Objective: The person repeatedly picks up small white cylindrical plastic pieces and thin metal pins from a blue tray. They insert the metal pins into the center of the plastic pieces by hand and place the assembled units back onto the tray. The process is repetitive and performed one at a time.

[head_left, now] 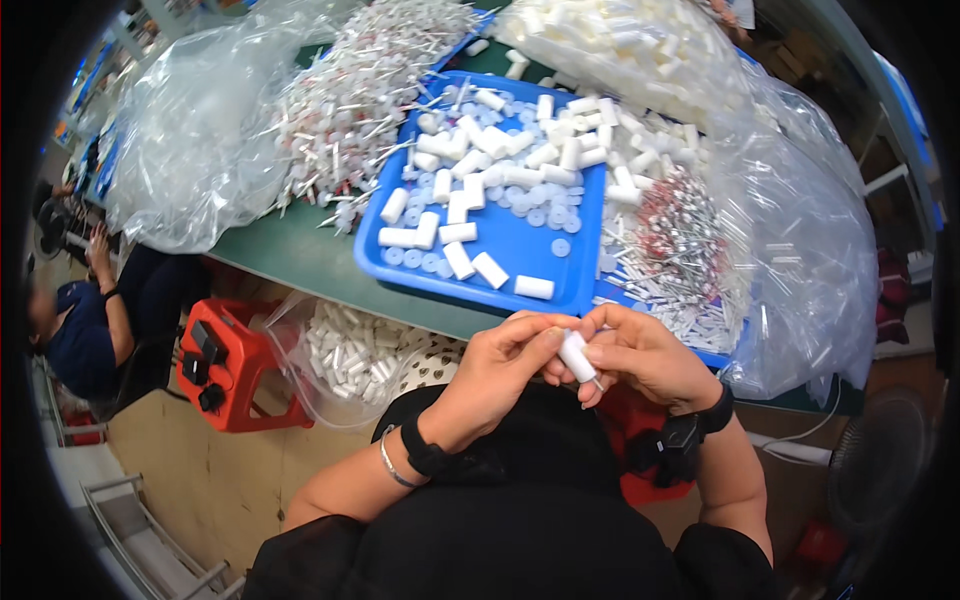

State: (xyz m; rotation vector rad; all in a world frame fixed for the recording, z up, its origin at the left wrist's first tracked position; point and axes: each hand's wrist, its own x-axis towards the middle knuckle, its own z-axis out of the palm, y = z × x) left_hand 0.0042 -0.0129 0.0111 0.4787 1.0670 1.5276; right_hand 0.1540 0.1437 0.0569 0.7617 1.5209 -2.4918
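Observation:
A white plastic cylinder [577, 356] is pinched between both my hands, just off the near edge of the table. A thin pin pokes out of its lower end. My left hand [508, 362] closes thumb and fingers on its upper left side. My right hand [648, 362] grips it from the right, near the lower end. Right ahead lies a blue tray [430, 280] with several loose white cylinders [490, 270] and pale translucent discs [560, 247] in it.
Left of the tray is a heap of thin white-stemmed parts [350, 90]; to its right, metal pins [680, 235]. Plastic bags [200, 140] flank the green table [290, 255]. Below stand a red stool [235, 365] and a bag of white pieces [350, 350]. A person [85, 310] sits far left.

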